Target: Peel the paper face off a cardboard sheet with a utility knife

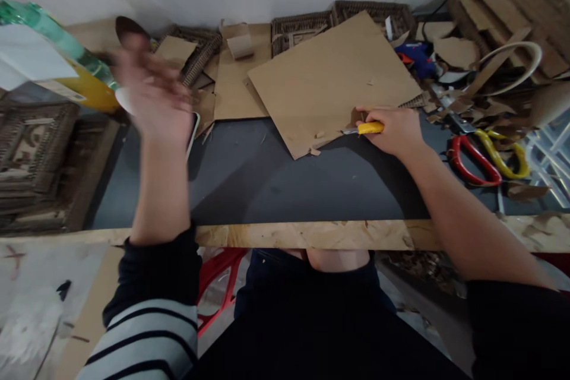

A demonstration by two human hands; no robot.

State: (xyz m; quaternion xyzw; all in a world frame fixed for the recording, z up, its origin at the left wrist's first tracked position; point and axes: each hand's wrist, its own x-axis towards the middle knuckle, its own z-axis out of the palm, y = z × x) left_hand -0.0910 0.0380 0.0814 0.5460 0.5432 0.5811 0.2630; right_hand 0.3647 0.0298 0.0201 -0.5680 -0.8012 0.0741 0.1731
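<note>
My right hand [396, 129] is closed round a yellow utility knife [370, 127], its blade pointing left over the front edge of a brown cardboard sheet [329, 77]. Small torn cardboard scraps [314, 152] lie at that edge. My left hand [155, 92] is raised at the left and smeared by motion. A dark rounded thing [129, 27] shows at its fingertips; I cannot tell whether the hand holds it. Close to the left wrist lies a phone-like object with a pale edge [193, 133], partly hidden.
Woven trays [303, 29] stand along the wall, with another stack [31, 154] at the left. A green plastic bottle [66, 38] is at the upper left. Scissors with red and yellow handles [474, 160] lie right, among cardboard scraps and a tape-like ring [534, 56]. The table's wooden edge [312, 234] runs in front.
</note>
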